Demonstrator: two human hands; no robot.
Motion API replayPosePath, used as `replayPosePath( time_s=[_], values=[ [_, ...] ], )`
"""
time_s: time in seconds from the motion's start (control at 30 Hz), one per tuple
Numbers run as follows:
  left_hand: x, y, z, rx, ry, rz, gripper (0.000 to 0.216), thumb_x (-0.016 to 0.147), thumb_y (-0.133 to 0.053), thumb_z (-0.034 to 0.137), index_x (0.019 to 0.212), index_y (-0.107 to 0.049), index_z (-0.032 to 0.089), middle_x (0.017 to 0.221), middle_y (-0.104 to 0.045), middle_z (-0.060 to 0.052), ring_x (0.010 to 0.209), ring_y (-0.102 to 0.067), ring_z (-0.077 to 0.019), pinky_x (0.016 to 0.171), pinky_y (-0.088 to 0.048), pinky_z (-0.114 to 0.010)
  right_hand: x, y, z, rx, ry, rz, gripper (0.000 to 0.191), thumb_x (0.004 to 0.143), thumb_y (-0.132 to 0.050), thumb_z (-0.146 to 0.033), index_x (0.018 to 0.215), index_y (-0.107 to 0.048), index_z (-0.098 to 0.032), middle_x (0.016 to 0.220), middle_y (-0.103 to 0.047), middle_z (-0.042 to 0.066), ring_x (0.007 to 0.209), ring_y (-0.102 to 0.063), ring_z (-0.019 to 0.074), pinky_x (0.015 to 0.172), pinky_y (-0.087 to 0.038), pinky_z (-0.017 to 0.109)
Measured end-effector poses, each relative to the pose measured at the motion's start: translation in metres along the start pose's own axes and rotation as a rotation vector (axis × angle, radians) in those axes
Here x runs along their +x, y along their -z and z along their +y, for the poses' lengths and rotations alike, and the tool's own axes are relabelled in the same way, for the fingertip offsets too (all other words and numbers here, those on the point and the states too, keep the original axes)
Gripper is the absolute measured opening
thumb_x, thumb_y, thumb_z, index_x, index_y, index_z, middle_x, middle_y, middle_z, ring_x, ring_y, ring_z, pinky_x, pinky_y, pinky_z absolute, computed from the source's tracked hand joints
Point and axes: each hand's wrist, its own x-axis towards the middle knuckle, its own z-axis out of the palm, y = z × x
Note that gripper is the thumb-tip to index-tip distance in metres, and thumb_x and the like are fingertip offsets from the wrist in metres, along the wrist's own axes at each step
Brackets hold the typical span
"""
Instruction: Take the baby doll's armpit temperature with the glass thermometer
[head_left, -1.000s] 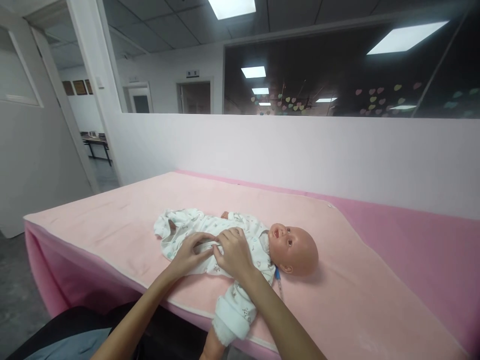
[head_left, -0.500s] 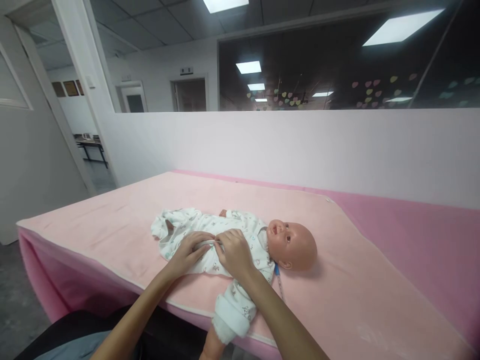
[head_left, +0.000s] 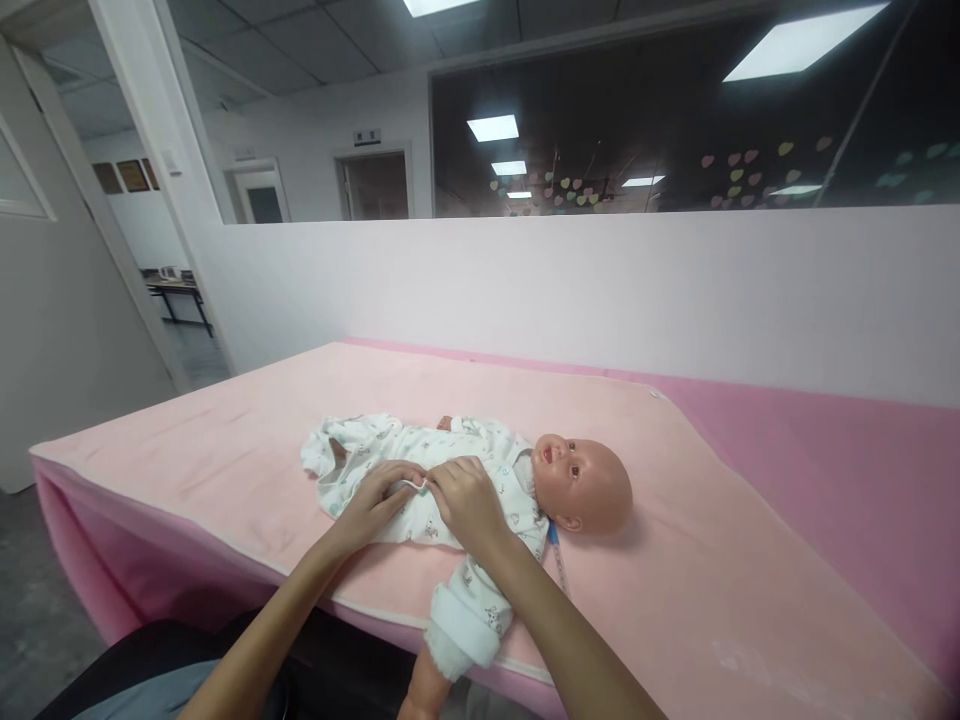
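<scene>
Two bare hands work at the front of a white, animal-print cotton baby garment (head_left: 431, 525) worn by a brown plastic baby doll (head_left: 592, 485), lying face up on a tabletop (head_left: 720, 590) spread with pale pink cloth. The left hand (head_left: 375, 503), fingers curled, pinches the garment's edge at the belly; the right hand (head_left: 469, 505), just beside it, closes thumb and fingertips on the same edge. The doll's head lies to the right, the garment's legs to the left, and its near arm hangs past the near edge. A slim blue-tipped stick (head_left: 554, 534) lies beside the near shoulder.
</scene>
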Motion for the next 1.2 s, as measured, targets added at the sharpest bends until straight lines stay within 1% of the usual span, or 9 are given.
replayPosePath(
  time_s=[0.27,0.4,0.6,0.8,0.93,1.03,1.07,1.13,1.2],
  values=[
    [-0.002,-0.001,0.007,0.037,0.037,0.005,0.024,0.085,-0.047,0.038,0.097,-0.059,0.022,0.103,-0.062,-0.005,0.097,-0.054,-0.0222,0.089,-0.04,-0.035,0.0,-0.002,0.0,-0.036,-0.024,0.008,0.012,0.09,-0.043,-0.02,0.084,-0.053,-0.018,0.072,-0.057,0.002,0.069,-0.05,0.0152,0.068,-0.035,0.028],
    [-0.004,-0.003,0.007,-0.032,0.073,0.098,0.03,0.08,-0.055,0.036,0.105,-0.055,0.02,0.107,-0.059,-0.006,0.101,-0.053,-0.0224,0.089,-0.041,-0.036,0.0,-0.002,0.0,-0.021,-0.049,0.022,0.014,0.09,-0.041,-0.02,0.083,-0.053,-0.018,0.071,-0.057,0.002,0.068,-0.05,0.0151,0.069,-0.036,0.028],
    [-0.002,-0.006,0.002,-0.083,0.06,0.12,0.02,0.078,-0.058,0.036,0.088,-0.066,0.021,0.103,-0.063,-0.005,0.103,-0.054,-0.0228,0.093,-0.041,-0.037,-0.001,-0.002,0.0,-0.037,-0.055,0.025,0.01,0.088,-0.044,-0.019,0.084,-0.053,-0.018,0.073,-0.057,0.002,0.069,-0.05,0.015,0.07,-0.036,0.028],
    [0.0,-0.009,-0.003,-0.109,0.148,0.205,0.023,0.071,-0.064,0.042,0.082,-0.07,0.022,0.099,-0.066,-0.006,0.095,-0.059,-0.023,0.087,-0.046,-0.037,0.001,-0.001,-0.001,-0.066,-0.019,-0.024,0.012,0.087,-0.043,-0.017,0.081,-0.053,-0.018,0.074,-0.056,0.003,0.071,-0.049,0.0157,0.07,-0.038,0.029],
    [0.0,-0.005,-0.001,-0.022,0.123,0.165,0.026,0.071,-0.063,0.043,0.085,-0.07,0.022,0.1,-0.066,-0.006,0.097,-0.058,-0.0247,0.09,-0.045,-0.04,-0.003,0.019,-0.009,-0.176,0.087,-0.05,0.014,0.08,-0.043,-0.008,0.084,-0.054,-0.016,0.085,-0.056,0.007,0.081,-0.049,0.0182,0.077,-0.039,0.032],
    [0.004,0.008,0.002,-0.025,0.152,0.053,0.026,0.072,-0.062,0.043,0.086,-0.069,0.022,0.099,-0.066,-0.006,0.095,-0.059,-0.0253,0.084,-0.048,-0.037,-0.026,0.05,-0.017,-0.214,0.087,0.025,0.021,0.078,-0.04,-0.004,0.088,-0.054,-0.016,0.092,-0.056,0.008,0.089,-0.05,0.02,0.089,-0.035,0.037],
    [0.008,0.013,0.004,-0.044,0.173,-0.002,0.027,0.073,-0.061,0.044,0.088,-0.069,0.023,0.099,-0.067,-0.006,0.092,-0.061,-0.025,0.079,-0.05,-0.035,-0.04,0.06,-0.018,-0.206,0.03,0.065,0.022,0.079,-0.038,-0.004,0.088,-0.054,-0.017,0.088,-0.057,0.007,0.086,-0.05,0.0194,0.089,-0.034,0.037],
    [0.018,0.019,0.012,-0.066,0.205,-0.068,0.03,0.076,-0.057,0.045,0.092,-0.068,0.024,0.1,-0.067,-0.005,0.088,-0.062,-0.0243,0.072,-0.051,-0.032,-0.075,0.075,-0.019,-0.216,-0.184,0.197,0.022,0.083,-0.036,-0.007,0.084,-0.054,-0.019,0.078,-0.057,0.005,0.077,-0.052,0.019,0.085,-0.036,0.037],
    [0.036,0.015,0.023,-0.035,0.183,-0.036,0.03,0.078,-0.053,0.046,0.095,-0.066,0.025,0.104,-0.065,-0.004,0.091,-0.061,-0.0249,0.074,-0.05,-0.033,-0.114,0.083,-0.014,-0.306,-0.349,0.281,0.021,0.086,-0.035,-0.012,0.084,-0.055,-0.02,0.078,-0.059,0.006,0.075,-0.054,0.0202,0.076,-0.038,0.036]
  ],
)
